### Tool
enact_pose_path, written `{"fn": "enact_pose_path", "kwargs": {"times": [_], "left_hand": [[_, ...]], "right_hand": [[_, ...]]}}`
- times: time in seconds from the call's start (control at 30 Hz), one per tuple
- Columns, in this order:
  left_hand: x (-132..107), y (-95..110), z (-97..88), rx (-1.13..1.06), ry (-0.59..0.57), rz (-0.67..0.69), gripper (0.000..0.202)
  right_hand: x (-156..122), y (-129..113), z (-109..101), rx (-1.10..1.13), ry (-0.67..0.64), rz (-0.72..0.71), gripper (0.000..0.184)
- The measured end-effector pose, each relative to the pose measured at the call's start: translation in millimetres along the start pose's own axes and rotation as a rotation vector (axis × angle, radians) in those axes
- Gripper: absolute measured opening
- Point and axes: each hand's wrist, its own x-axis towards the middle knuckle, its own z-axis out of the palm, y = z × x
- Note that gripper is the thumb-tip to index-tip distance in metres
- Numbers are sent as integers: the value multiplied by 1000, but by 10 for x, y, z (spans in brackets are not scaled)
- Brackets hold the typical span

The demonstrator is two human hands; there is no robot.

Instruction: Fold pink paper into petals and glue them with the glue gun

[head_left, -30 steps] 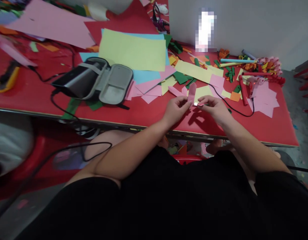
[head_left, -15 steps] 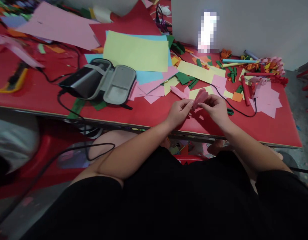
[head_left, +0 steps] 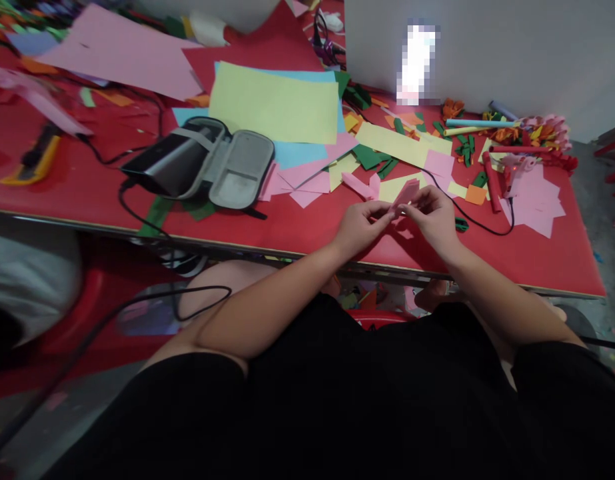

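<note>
Between both hands, above the front part of the red table (head_left: 297,230), is a folded piece of pink paper (head_left: 406,193). My left hand (head_left: 363,227) pinches its lower end between thumb and fingers. My right hand (head_left: 431,215) grips its right side, thumb and fingertips closed on it. The fingers hide part of the folds. Just behind the left hand lies another folded pink paper piece (head_left: 360,185). A small dark green item (head_left: 461,225) rests beside the right hand.
An open grey case (head_left: 241,170) with a dark device and cable stands left of centre. Yellow sheets (head_left: 274,103) lie behind it, a yellow cutter (head_left: 34,163) far left. At right are a pink glue gun (head_left: 518,170), pink squares (head_left: 540,207) and paper flowers (head_left: 544,130).
The folded pink paper looks narrower and tilts more to the right. My left hand has shifted slightly right, closer to the right hand.
</note>
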Motion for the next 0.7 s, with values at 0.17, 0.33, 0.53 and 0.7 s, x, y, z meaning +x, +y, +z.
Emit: {"fn": "enact_pose_path", "kwargs": {"times": [0.17,0.33,0.53,0.7], "left_hand": [[-3,2,4,-20,-2,11,34],[-16,36,-2,16,-39,-13,31],[8,29,-30,-45,52,-43,28],[11,1,-32,-41,78,-40,26]], "right_hand": [[9,18,17,168,-35,-28,31],[56,82,-10,211,-75,36,30],[36,78,-33,130,-102,71,26],[5,67,-1,139,-122,75,28]]}}
